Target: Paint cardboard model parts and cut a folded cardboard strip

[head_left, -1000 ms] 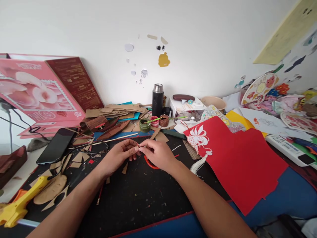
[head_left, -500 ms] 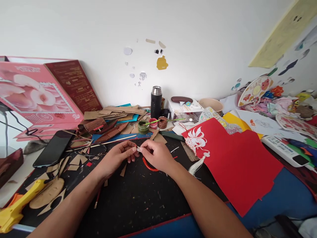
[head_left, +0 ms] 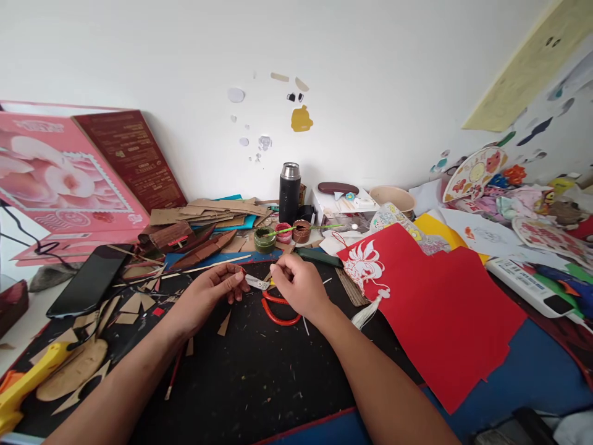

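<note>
Above the black cutting mat (head_left: 259,377), my left hand (head_left: 215,289) pinches a small whitish strip (head_left: 257,282) between thumb and fingers. The strip's free end points right and bears faint dark marks. Just right of that end is my right hand (head_left: 303,285), its fingers curled closed. Whatever they hold, if anything, is hidden; a speck of yellow shows by the fingertips. Below the right hand, red-handled scissors (head_left: 280,321) lie on the mat, their blades covered from view. A brown cardboard scrap (head_left: 225,323) lies below the strip.
Paint jars (head_left: 265,240) and a black thermos (head_left: 290,194) stand behind my hands. Red felt (head_left: 445,315) with a white tasselled ornament (head_left: 365,262) spreads at right. Left are a phone (head_left: 90,281), a yellow glue gun (head_left: 37,377), cardboard scraps and a pink box (head_left: 60,179).
My hands have moved apart, exposing more of the whitish strip, which stays in my left hand. More of the scissors' red handles shows. The whole view has shifted slightly.
</note>
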The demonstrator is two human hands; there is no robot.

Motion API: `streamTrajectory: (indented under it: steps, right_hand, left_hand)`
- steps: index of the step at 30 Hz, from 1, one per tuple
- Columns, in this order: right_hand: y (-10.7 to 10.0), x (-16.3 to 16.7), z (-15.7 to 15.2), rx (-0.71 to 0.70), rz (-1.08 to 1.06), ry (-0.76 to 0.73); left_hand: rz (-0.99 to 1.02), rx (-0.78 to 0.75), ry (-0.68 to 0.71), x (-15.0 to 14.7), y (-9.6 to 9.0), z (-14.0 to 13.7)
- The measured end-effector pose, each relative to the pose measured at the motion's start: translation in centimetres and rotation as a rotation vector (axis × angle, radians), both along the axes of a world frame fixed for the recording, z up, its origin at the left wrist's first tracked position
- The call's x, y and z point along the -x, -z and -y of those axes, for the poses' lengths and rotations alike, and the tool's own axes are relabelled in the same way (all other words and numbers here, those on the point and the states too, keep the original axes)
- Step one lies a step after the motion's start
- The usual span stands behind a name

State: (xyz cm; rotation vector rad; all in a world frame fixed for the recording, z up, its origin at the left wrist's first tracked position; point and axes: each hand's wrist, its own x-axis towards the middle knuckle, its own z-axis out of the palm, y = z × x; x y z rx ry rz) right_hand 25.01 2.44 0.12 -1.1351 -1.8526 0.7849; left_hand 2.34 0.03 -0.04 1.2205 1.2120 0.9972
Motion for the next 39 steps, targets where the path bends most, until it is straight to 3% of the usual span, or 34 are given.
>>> streamTrajectory:
  steps: [8, 13, 20, 39]
  right_hand:
    - [0.6, -0.1, -0.5, 0.011, 0.114, 0.065]
    - [0.9, -0.1, -0.7, 0.059, 0.108, 0.011]
    - [-0.2, 0.2, 0.4, 0.079, 0.173, -0.086]
    - [-0.3, 0.2, 0.4, 0.156, 0.199, -0.117]
  left_hand:
    - [-0.012, -0.015, -0.002, -0.1, -0.2, 0.2]
    - [-0.013, -0.015, 0.013, -0.1, -0.1, 0.2]
    - [-0.148, -0.071, -0.015, -0.1, -0.1, 0.2]
    - [-0.295, -0.107, -0.013, -0.7, -0.7, 0.5]
